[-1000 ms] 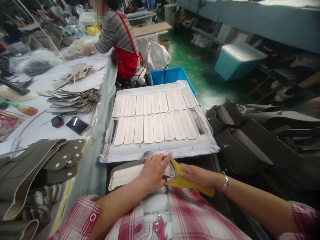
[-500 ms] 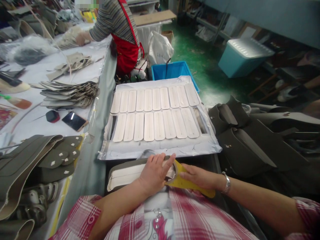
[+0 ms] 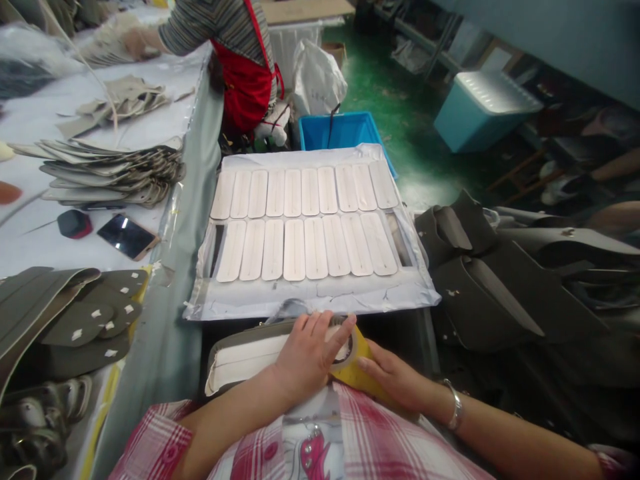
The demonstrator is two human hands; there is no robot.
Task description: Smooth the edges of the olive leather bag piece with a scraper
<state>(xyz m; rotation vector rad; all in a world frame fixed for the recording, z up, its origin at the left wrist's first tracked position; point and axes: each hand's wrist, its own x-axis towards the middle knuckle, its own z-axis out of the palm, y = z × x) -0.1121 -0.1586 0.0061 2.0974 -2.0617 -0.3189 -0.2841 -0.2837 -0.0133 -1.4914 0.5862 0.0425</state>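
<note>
My left hand (image 3: 307, 353) lies flat, fingers stretched out, pressing on a long olive piece with a cream lining (image 3: 240, 353) across my lap. My right hand (image 3: 393, 377) grips a yellow flat tool (image 3: 357, 370) whose end meets the rounded tip of that piece under my left fingertips. Just beyond my hands lies a white plastic-covered board (image 3: 310, 297) carrying two rows of several cream strips (image 3: 300, 247).
A pile of dark olive bag parts (image 3: 500, 287) is at my right. On the left table lie olive pieces (image 3: 65, 320), a phone (image 3: 127, 237) and stacked flat parts (image 3: 110, 177). A person in a red apron (image 3: 240, 60) works at the far end, by a blue bin (image 3: 345, 133).
The view has tilted down and shifted. My right hand has drawn in slightly with the yellow tool; my left hand stays pressed on the piece.
</note>
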